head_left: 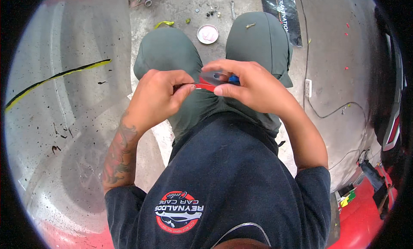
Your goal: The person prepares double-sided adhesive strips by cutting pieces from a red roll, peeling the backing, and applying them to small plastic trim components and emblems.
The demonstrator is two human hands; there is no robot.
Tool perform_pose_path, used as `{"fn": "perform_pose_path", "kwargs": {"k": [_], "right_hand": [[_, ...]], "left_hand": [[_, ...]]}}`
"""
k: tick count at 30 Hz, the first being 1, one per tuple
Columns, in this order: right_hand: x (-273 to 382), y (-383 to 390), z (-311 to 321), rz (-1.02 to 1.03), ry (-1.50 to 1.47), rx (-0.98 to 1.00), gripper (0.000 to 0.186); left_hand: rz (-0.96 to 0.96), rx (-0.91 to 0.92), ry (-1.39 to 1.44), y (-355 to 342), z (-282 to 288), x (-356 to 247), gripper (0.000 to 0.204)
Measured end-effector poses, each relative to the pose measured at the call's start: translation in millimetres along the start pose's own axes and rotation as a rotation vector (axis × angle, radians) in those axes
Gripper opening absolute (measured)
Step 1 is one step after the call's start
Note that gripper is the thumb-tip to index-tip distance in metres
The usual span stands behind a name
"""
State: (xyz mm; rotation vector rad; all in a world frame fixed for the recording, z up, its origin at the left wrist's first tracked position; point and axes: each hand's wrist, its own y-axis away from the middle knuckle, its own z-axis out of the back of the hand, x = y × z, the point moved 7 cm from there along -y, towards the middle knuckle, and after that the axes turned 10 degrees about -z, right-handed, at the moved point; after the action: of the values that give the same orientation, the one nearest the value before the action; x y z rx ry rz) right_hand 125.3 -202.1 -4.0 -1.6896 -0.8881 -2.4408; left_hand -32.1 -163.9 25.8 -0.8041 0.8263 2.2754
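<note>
Above my lap, my right hand (pixel 251 85) grips a roll of red tape (pixel 210 77), with its thumb below and its fingers over the top. The roll's flat side looks greyish and see-through. A bit of blue (pixel 234 79) shows beside the roll, under the palm. From the roll a short red strip of tape (pixel 204 87) runs across to my left hand (pixel 161 92), which pinches its end between thumb and forefinger. What else the left fingers might hold is hidden. Both hands are close together, between my bent knees.
A round white tub (pixel 208 34) with pinkish contents sits on the floor past my knees. Near it lie a wrench (pixel 233 10), small dark fasteners (pixel 210 13) and yellow-green scraps (pixel 164 24). A scuffed panel (pixel 86 120) with a black-and-yellow strip (pixel 58 77) fills the left. A cable (pixel 306 55) runs along the right.
</note>
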Motion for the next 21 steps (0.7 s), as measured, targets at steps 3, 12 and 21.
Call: {"fn": "perform_pose_path", "kwargs": {"k": [3,12,21], "right_hand": [[7.0,14.4,8.7,-0.023,0.065,-0.071,0.043],[27.1,93.3,101.4,0.058,0.432,-0.764,0.044],[-30.4,89.5,61.7,-0.054,0.633,-0.931,0.043]], "left_hand": [[-0.025,0.017,0.037,-2.2,0.8,-8.1,0.014],[0.132,-0.418,0.623,-0.6,34.2,59.2,0.018],[-0.023,-0.478,1.258,-59.8,-3.7,20.1,0.02]]}}
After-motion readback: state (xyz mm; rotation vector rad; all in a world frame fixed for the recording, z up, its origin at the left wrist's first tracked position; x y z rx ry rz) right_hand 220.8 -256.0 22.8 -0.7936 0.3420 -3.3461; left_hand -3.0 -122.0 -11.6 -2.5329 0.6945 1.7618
